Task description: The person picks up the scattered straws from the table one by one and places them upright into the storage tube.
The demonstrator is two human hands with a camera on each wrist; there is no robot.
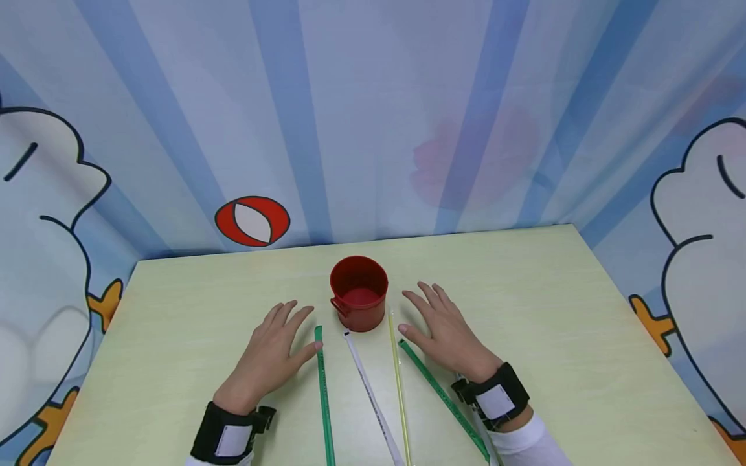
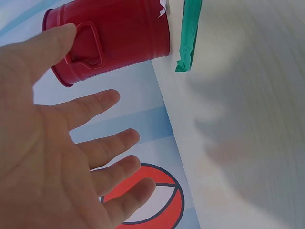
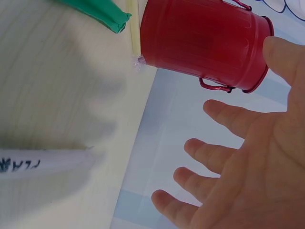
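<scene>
A small red metal bucket [image 1: 361,316] with side handles stands upright between the two hands. On its left, my left hand [image 1: 269,355] hovers palm down, fingers spread, apart from the bucket. My right hand [image 1: 450,336] is held likewise on the other side, thumb near the tip of a green wrapped straw-like stick [image 1: 445,399]. Another green wrapped stick [image 1: 325,401] lies by the left thumb. Between them lie a white printed wrapped stick [image 1: 373,398] and a thin yellow one [image 1: 399,385] in clear film. A second white stick [image 3: 43,163] is partly hidden beneath the right wrist.
The pale wooden table [image 1: 583,336] reaches back to a blue striped curtain [image 1: 373,129] printed with cartoon figures and a red-and-white ball. Black bands [image 1: 224,432] with cameras sit on both wrists. The table's far edge runs just behind the bucket.
</scene>
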